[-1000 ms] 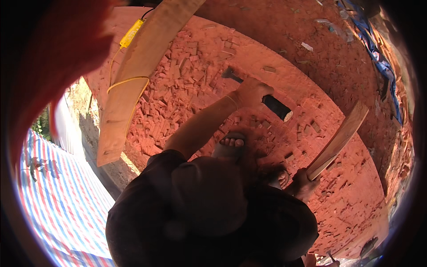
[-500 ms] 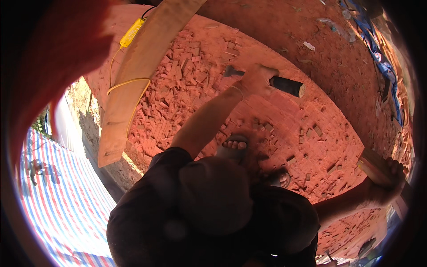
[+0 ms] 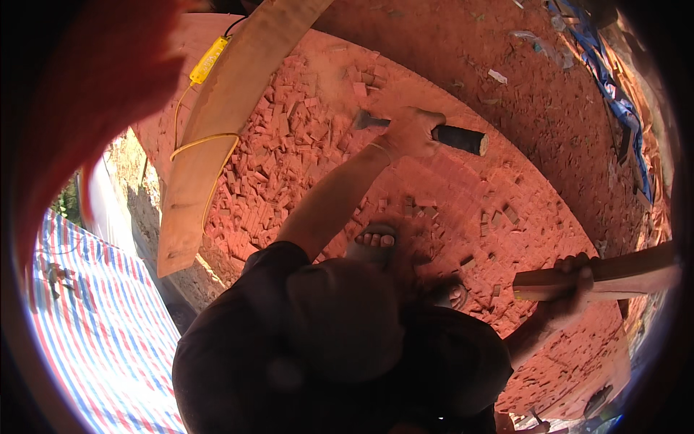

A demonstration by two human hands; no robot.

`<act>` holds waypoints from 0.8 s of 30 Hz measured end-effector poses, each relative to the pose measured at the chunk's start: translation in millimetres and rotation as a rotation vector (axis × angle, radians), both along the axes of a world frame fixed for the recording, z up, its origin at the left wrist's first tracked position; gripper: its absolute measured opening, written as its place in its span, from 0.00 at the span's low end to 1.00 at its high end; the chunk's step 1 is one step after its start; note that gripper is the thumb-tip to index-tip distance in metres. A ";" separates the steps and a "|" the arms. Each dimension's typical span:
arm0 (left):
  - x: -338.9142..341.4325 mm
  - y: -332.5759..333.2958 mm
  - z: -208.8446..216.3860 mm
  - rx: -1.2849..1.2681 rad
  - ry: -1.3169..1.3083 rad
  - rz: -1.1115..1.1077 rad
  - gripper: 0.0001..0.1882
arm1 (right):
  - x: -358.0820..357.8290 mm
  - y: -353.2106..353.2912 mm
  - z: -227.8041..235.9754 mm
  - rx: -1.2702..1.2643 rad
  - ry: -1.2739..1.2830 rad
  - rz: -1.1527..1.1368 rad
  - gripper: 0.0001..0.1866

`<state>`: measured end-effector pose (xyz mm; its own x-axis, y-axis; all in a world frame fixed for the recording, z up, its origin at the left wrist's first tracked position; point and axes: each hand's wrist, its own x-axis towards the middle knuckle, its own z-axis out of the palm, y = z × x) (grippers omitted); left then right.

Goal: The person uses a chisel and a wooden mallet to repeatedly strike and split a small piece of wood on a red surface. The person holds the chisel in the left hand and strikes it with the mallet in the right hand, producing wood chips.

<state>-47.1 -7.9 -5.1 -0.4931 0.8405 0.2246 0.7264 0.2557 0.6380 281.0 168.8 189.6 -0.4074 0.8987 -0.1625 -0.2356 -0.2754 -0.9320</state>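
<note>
My left hand (image 3: 413, 134) is closed around a chisel (image 3: 463, 139). Its dark flared metal end points left, while the black-wrapped handle with a pale wooden butt sticks out to the right. Below the chisel spreads a large reddish wooden slab (image 3: 448, 170), its surface cut and strewn with chips. At the right, my right hand (image 3: 572, 282) grips a thick square-edged wooden bar (image 3: 629, 271) near its left end. The bar lies roughly level, apart from the chisel, and its far end runs into the dark rim of the view.
A long wooden plank (image 3: 217, 130) slants at the upper left, a yellow cord looped round it beside a yellow power strip (image 3: 210, 61). Many wood chips (image 3: 253, 173) cover the slab's left. My sandalled foot (image 3: 374, 242) rests on it. Striped sheeting (image 3: 101, 325) lies lower left.
My right hand has moved leftward and slightly up, swinging the wooden bar to a nearly level position further into view. My left hand keeps its hold on the chisel, almost unmoved.
</note>
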 end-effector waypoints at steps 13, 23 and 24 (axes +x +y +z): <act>-0.9 -28.9 26.5 0.084 -0.181 -0.008 0.09 | 26.4 -62.2 -113.1 -0.033 -0.767 0.419 0.12; 17.7 -53.8 34.3 0.147 -0.092 -0.096 0.09 | 85.4 -56.0 -93.1 -0.178 -0.646 0.072 0.11; 16.8 -51.3 31.4 0.147 -0.080 -0.093 0.09 | 87.6 -48.1 -90.5 -0.133 -0.624 0.058 0.11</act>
